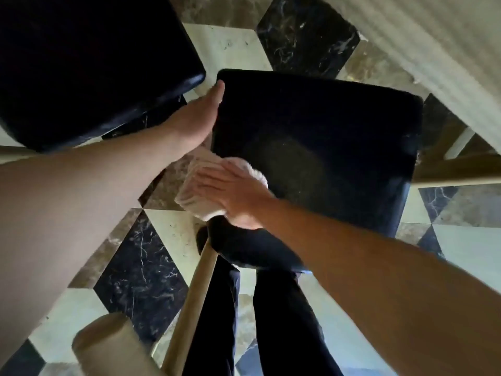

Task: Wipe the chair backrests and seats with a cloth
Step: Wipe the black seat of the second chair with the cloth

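Note:
A dark padded chair seat [325, 147] fills the middle of the head view, seen from straight above. My left hand [198, 115] rests against the seat's left edge, with its fingers around the far left corner. My right hand [233, 194] presses a pale folded cloth [195, 191] flat onto the seat's near left corner. The chair's dark backrest [244, 251] shows foreshortened just below that hand, on a pale wooden post [195, 299]. A second dark seat [89, 66] stands at the upper left.
The floor is marble in black, brown and cream tiles [141, 278]. A pale draped tablecloth [433, 42] hangs at the upper right. Pale wooden rails [458, 169] cross at the right and left edges. My dark trouser legs [282, 321] stand behind the backrest.

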Motion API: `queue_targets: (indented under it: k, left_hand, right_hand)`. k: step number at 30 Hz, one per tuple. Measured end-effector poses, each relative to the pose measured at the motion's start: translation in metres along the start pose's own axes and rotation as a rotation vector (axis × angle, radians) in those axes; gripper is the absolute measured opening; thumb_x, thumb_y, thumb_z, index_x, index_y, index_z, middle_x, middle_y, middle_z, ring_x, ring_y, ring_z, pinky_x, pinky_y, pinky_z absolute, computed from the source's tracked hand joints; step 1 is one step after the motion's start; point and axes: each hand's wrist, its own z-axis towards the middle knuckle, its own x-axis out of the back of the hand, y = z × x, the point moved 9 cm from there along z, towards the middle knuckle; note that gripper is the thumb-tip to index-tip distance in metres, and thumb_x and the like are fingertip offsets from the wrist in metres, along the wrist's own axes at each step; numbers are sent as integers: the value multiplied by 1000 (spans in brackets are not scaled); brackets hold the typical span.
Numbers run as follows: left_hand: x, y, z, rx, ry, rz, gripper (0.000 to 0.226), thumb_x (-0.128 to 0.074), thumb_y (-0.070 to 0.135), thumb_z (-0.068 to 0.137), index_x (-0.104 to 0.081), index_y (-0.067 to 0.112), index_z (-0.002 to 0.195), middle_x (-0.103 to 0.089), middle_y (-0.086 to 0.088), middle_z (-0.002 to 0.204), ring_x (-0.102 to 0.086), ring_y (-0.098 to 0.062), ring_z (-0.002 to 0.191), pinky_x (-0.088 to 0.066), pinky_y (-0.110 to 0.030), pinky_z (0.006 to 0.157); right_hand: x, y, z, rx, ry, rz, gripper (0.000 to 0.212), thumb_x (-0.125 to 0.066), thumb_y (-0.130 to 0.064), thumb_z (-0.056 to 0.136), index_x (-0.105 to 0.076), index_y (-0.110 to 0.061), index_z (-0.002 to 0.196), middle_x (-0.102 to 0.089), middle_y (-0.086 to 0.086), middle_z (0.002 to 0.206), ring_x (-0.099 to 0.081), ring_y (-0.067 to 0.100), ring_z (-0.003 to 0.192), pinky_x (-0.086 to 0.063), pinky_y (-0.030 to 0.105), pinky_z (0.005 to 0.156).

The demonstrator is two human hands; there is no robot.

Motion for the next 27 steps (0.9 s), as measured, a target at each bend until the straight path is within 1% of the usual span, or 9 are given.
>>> queue_targets:
  k: [2,5,10,13,14,15,17,22,27]
  left_hand:
    - [20,-4,4,-30,128,-64,74,-23,69,94,-47,26,150,-51,-6,153,-45,-22,142,-26,-45,121]
    - [35,-15,1,-82,185,-31,75,-19,66,97,-51,23,149,-53,-8,152,-47,-23,141,-28,-36,118]
    - [35,-7,-7,-153,194,-8,60,-23,54,107,-50,21,149,-48,-8,155,-41,-20,144,-24,-36,122]
    - [31,7,-14,-266,222,187,45,-24,42,109,-63,19,111,-65,-19,126,-61,-21,109,-40,-30,99]
    - [23,16,-17,-328,216,309,43,-25,38,108,-61,15,105,-66,-23,114,-63,-26,98,-45,-38,94]
    - [13,23,-19,-371,195,433,41,-28,36,107,-61,12,114,-64,-24,116,-63,-32,105,-47,-45,95]
    - [-16,29,-21,-408,88,661,45,-41,33,104,-49,13,143,-51,-24,141,-50,-41,129,-42,-52,107]
    - [-80,36,-29,-344,-171,976,65,-48,34,98,-24,35,158,-10,-5,171,-10,-27,156,-28,-56,119]
    - [-103,29,-27,-297,-187,912,74,-41,21,100,-4,37,162,5,-4,172,3,-29,158,-21,-53,122]
  right_hand:
    - [35,44,18,127,19,-126,76,-61,-16,92,-31,-26,161,-22,-3,171,-10,18,159,5,42,127]
    - [85,105,39,36,143,-157,78,-59,-10,90,-31,-24,162,-23,-2,171,-13,19,159,-3,42,128]
    - [121,175,36,-619,426,125,72,-49,-26,94,-27,-37,162,-21,-12,170,-10,16,158,-5,41,128]
    - [96,135,11,-842,574,231,81,-49,-21,85,-27,-30,162,-19,-6,172,-6,18,159,3,45,128]
    - [79,111,2,-787,556,244,84,-48,-18,83,-24,-27,163,-16,-4,172,-3,17,160,6,45,128]
    - [59,83,-8,-704,516,246,85,-47,-17,83,-22,-25,164,-13,-4,173,0,17,160,7,46,128]
    - [12,28,-40,-578,407,256,85,-47,-19,84,-21,-25,164,-10,-6,173,7,16,159,5,49,128]
    - [-76,-54,-123,-202,-7,136,95,-57,-17,84,-8,-27,165,2,-6,174,21,15,157,3,53,127]
    - [-31,25,-137,441,-87,-174,80,-67,-8,83,-41,-21,158,-32,0,168,-17,23,158,-5,47,127]
